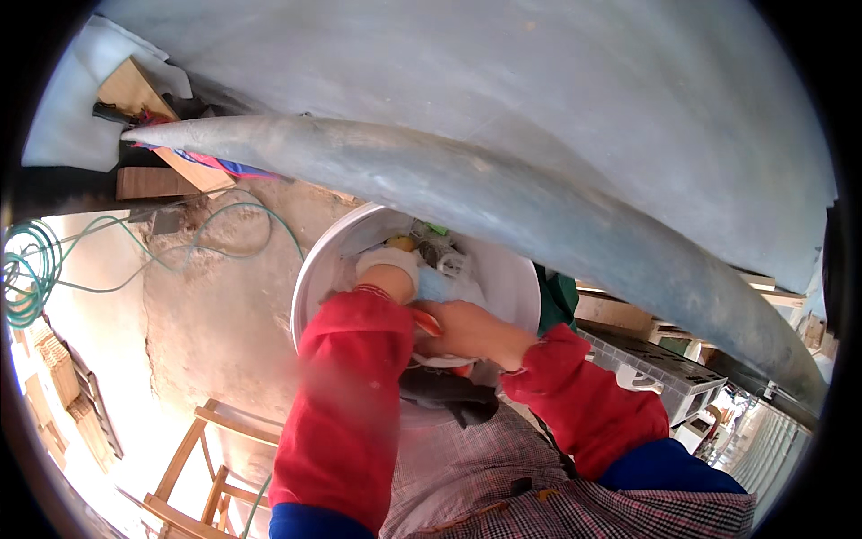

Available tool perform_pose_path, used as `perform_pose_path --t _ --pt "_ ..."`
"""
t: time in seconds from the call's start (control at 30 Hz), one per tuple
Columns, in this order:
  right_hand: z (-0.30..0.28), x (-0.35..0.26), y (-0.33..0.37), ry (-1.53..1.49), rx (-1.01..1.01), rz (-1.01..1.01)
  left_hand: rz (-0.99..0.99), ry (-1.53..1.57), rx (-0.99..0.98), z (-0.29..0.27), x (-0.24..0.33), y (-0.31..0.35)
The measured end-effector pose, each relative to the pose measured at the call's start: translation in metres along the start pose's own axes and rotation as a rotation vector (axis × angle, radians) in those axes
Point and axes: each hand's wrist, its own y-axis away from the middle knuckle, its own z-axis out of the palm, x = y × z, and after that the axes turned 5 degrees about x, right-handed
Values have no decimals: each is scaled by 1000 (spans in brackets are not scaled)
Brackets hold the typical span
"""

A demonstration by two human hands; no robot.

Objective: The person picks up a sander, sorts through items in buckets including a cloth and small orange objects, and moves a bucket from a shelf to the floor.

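A large white round tub stands in front of me, and both my hands are over it. My left hand reaches into it with something white over the hand or wrist; its fingers are hidden. Close beside that wrist, my right hand is closed on a small red-orange object, whose kind I cannot make out. Inside the tub lie crumpled clear and white plastic, a bit of light blue material and a bright green scrap. Dark cloth hangs at the tub's near side.
A long grey rounded edge of a big smooth surface crosses above the tub. Green hose lies coiled at the left, above a wooden stool frame. A grey plastic crate sits to the right; a wood board leans far left.
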Motion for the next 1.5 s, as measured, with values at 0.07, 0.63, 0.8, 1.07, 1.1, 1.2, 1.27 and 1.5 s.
perform_pose_path --t 0.07,0.63,0.8,1.07,1.1,1.2,1.27,1.5 --pt "-28 -24 18 -109 15 -72 19 3 -65 -2 7 7" --pt "38 56 -164 369 45 46 -15 65 -154 75 37 27" --pt "28 52 -144 681 -213 272 -43 99 -153 54 36 39" --pt "24 65 -119 699 -330 302 44 101 -153 58 32 37" --pt "23 67 -117 702 -308 297 56 95 -150 59 33 37" --pt "23 69 -108 680 -266 272 95 94 -92 64 34 38" --pt "23 68 -105 691 -286 243 80 112 -58 72 34 38" --pt "24 80 -104 628 -148 150 85 80 -65 65 31 37"
